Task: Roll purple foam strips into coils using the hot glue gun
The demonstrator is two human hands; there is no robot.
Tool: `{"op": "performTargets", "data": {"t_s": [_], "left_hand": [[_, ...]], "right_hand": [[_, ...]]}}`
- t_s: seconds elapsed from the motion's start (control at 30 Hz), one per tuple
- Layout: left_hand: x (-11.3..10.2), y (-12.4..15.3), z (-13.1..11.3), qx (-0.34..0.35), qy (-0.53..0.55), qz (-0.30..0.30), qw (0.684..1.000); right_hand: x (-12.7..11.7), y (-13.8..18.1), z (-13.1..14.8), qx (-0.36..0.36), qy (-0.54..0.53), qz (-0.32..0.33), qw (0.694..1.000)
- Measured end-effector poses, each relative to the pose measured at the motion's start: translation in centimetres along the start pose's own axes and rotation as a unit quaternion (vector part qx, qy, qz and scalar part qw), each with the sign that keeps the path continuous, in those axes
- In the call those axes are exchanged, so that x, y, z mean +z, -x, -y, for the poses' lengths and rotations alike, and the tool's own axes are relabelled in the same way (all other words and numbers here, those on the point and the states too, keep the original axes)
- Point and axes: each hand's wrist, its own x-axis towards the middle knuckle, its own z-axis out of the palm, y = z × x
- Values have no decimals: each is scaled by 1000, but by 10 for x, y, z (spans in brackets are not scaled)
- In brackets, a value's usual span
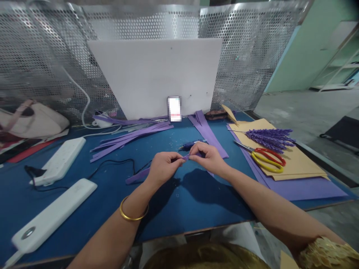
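Note:
My left hand [165, 165] and my right hand [206, 156] meet above the middle of the blue table. Both pinch a narrow purple paper strip [186, 157] between thumb and forefinger. One end of the strip seems to trail out below my left hand; fingers hide most of the rest. Just behind the hands lies a dark blue tool [188, 145] with a pointed tip, partly covered by my right hand. More purple strips [131, 139] lie in a loose bunch at the back left, and wider ones [209, 134] lie behind my right hand.
At right, red-and-yellow scissors [267, 158] and purple lavender-like sprigs [270, 138] rest on tan sheets [303, 164] over purple sheets [311, 189]. White power strips [53, 215] with cables lie left. A phone [174, 108] leans on a white board [157, 71]; a bag [42, 119] sits far left.

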Motion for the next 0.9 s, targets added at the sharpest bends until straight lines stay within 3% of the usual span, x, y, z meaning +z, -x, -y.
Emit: {"op": "performTargets", "data": {"t_s": [0.1,0.23,0.47,0.9], "left_hand": [[-2,-1,2,10,-64,-47,997],[-2,-2,2,-9,-94,-24,995],[1,2,-1,48,-76,-14,996],[2,1,-1,18,3,-15,1000]], "right_hand": [[-2,-1,-3,15,22,13,1000],[-2,-1,-7,1,32,19,999],[1,1,-7,-51,11,25,998],[1,1,-3,-57,16,20,998]]}}
